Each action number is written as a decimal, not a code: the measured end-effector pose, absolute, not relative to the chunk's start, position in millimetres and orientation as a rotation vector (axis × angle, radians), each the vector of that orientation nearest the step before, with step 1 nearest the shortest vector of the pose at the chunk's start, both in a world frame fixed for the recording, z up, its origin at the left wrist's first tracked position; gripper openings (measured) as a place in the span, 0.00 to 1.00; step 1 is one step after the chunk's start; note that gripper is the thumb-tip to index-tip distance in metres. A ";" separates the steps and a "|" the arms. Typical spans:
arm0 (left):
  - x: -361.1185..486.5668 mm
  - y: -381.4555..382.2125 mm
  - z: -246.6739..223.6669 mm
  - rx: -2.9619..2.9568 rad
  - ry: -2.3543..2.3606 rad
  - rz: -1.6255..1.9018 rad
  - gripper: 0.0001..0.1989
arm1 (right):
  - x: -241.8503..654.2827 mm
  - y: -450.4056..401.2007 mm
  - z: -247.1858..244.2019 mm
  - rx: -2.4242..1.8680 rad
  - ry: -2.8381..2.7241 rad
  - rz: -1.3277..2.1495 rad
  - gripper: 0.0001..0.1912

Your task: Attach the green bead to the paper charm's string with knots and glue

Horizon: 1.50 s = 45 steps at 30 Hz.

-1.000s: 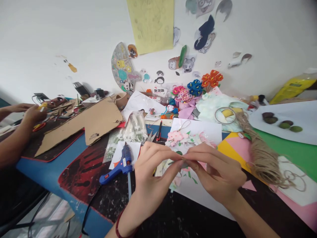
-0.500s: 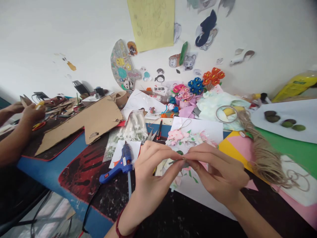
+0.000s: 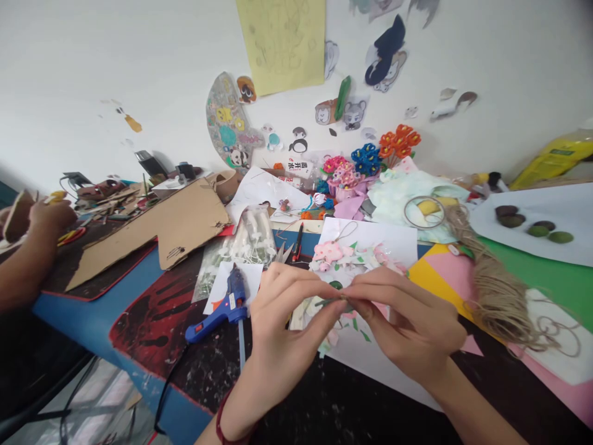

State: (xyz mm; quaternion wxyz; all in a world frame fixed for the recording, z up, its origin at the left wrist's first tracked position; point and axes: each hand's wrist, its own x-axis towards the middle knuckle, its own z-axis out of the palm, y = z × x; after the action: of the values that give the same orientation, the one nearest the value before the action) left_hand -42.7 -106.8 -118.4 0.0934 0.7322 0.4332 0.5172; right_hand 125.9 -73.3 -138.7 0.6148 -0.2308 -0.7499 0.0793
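Observation:
My left hand and my right hand meet over the white paper, thumbs and forefingers pinched together. Between their fingertips is a small green piece, mostly hidden by the fingers. Just beyond them, pink, white and green scraps lie on the white sheet. Left of my left hand, a blue glue gun rests on the dark mat. Scissors and a black and red pen lie behind my left hand.
Brown cardboard and a plastic bag lie on the left. A twine bundle is on the right. Colourful flowers stand near the wall. Another person's hand is at far left.
The other person's hands at far left have shifted, and a tan piece there has turned. My hands hold nearly the same pose.

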 end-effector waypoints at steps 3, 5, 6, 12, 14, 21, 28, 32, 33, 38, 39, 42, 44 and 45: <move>-42.7 -106.7 -118.5 2.163 1.276 1.538 0.04 | 126.1 -73.3 -138.7 -0.520 -1.735 0.194 0.14; -42.8 -106.8 -118.0 2.154 1.276 1.528 0.04 | 126.1 -73.2 -138.8 -0.517 -1.734 0.200 0.14; -42.9 -106.8 -117.6 2.149 1.278 1.522 0.04 | 126.2 -73.1 -138.8 -0.514 -1.734 0.204 0.14; -44.9 -105.6 -113.9 2.080 1.236 1.456 0.04 | 126.1 -72.3 -139.5 -0.497 -1.740 0.237 0.15; -45.8 -105.2 -113.1 2.029 1.202 1.427 0.05 | 126.2 -72.0 -139.9 -0.486 -1.747 0.250 0.14; -48.4 -104.9 -116.1 1.899 1.139 1.348 0.05 | 127.9 -71.1 -140.0 -0.459 -1.768 0.316 0.13; -50.7 -104.9 -116.7 1.881 1.145 1.316 0.05 | 127.4 -70.7 -141.1 -0.475 -1.775 0.354 0.13; -51.2 -104.6 -114.8 1.911 1.147 1.317 0.09 | 128.0 -71.2 -142.5 -0.477 -1.776 0.388 0.13; -51.1 -104.3 -114.6 1.921 1.151 1.317 0.09 | 128.3 -71.4 -142.9 -0.481 -1.775 0.398 0.12; -48.8 -105.0 -115.9 2.007 1.184 1.343 0.06 | 128.9 -72.0 -145.3 -0.484 -1.774 0.421 0.13; -48.4 -105.6 -116.5 2.029 1.191 1.345 0.06 | 128.7 -71.9 -145.5 -0.483 -1.777 0.426 0.13; -47.8 -107.3 -117.9 2.094 1.223 1.343 0.06 | 127.9 -71.5 -145.2 -0.501 -1.782 0.442 0.12; -48.0 -107.5 -118.8 2.128 1.255 1.336 0.06 | 127.4 -71.4 -144.7 -0.512 -1.781 0.458 0.11; -48.3 -107.2 -119.2 2.136 1.268 1.330 0.06 | 127.2 -71.4 -144.4 -0.517 -1.778 0.468 0.10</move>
State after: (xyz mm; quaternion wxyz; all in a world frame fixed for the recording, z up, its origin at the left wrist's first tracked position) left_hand -48.3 -107.2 -119.2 0.1612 0.7481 0.4443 0.4658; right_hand 127.2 -71.4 -144.4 0.5776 -0.2211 -0.7600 0.1999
